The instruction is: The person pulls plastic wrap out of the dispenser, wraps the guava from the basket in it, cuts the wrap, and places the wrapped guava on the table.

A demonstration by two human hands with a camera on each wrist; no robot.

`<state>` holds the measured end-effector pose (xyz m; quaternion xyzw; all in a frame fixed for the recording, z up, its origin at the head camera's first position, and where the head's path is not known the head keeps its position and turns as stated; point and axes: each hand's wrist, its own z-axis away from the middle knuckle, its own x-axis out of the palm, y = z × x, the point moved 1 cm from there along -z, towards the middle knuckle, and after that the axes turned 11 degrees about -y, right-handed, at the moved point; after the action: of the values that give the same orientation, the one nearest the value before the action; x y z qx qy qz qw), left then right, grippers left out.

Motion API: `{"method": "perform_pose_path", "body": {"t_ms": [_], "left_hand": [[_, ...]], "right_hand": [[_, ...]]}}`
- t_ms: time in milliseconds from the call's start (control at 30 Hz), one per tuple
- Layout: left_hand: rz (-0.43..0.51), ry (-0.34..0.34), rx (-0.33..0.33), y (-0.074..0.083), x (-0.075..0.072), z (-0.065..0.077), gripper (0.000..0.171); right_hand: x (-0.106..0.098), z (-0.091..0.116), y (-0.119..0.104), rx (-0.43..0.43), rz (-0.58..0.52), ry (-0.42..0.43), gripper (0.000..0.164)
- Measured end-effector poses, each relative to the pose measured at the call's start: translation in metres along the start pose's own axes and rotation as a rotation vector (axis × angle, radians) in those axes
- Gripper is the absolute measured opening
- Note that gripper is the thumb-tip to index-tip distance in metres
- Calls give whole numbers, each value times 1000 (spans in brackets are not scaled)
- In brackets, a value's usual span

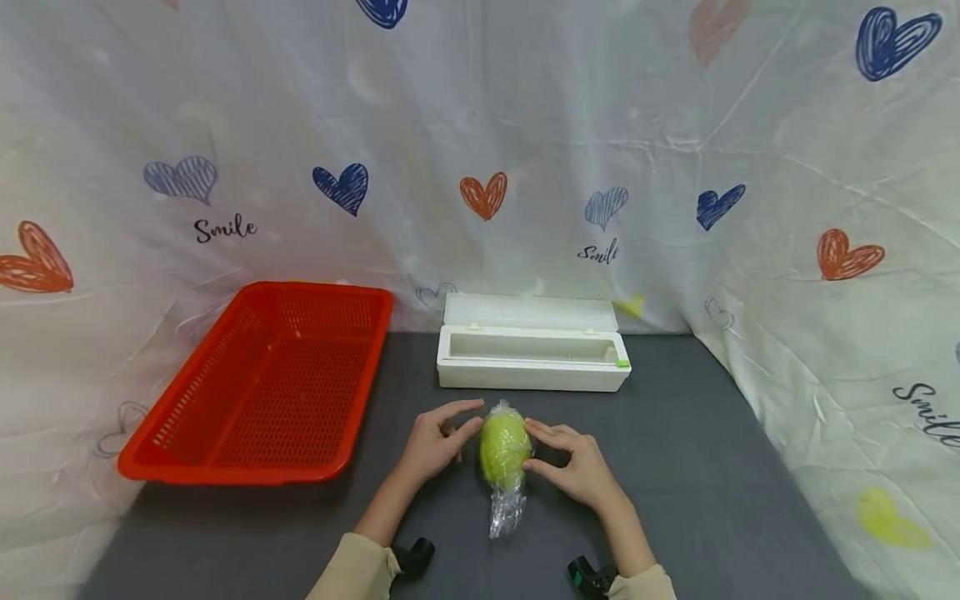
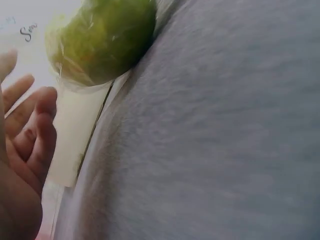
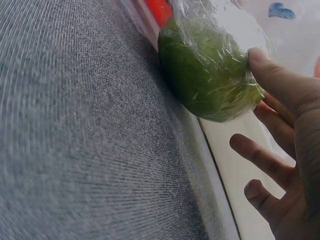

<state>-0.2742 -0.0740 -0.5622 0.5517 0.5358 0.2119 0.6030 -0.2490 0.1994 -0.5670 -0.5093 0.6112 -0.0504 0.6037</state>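
A yellow-green fruit [image 1: 504,450] wrapped in cling film lies on the grey table, with a twisted tail of film [image 1: 507,510] pointing toward the person. My right hand [image 1: 573,467] touches its right side with thumb and fingertips. In the right wrist view the thumb [image 3: 272,72] rests on the film while the lower fingers spread loosely away. On the other side, my left hand [image 1: 435,442] has its fingertips close beside the fruit, the fingers relaxed. The left wrist view shows a gap between those fingers [image 2: 45,107] and the wrapped fruit [image 2: 107,42].
Behind the fruit stands a long white box [image 1: 532,377] with its lid [image 1: 529,312] raised and a small green piece [image 1: 622,364] at its right end. A red perforated basket [image 1: 348,433] occupies the left side. A heart-printed curtain [image 1: 480,108] hangs around the back and sides.
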Motion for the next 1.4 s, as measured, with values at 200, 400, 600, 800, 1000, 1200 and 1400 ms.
{"method": "perform_pose_path", "body": {"t_ms": [200,400,600,800,1000,1200,1400], "left_hand": [[28,-170,-115,-1,1,-26,41],[20,-265,-64,2,1,-36,40],[9,-149,-36,1,4,-30,32],[6,-95,-11,0,11,-21,34],[-41,-263,108,-6,7,-10,73],[-41,-247,100,-4,6,-8,80],[-145,-220,91,3,7,-4,77]], "right_hand": [[-1,0,-1,-10,-12,8,60],[2,-1,-1,-3,-24,-5,60],[3,-2,-1,-4,-31,-16,60],[3,0,0,-13,-35,-24,60],[4,2,2,-3,-40,-32,59],[3,3,0,-18,-55,-34,58],[4,4,2,-52,-39,-34,56]]}}
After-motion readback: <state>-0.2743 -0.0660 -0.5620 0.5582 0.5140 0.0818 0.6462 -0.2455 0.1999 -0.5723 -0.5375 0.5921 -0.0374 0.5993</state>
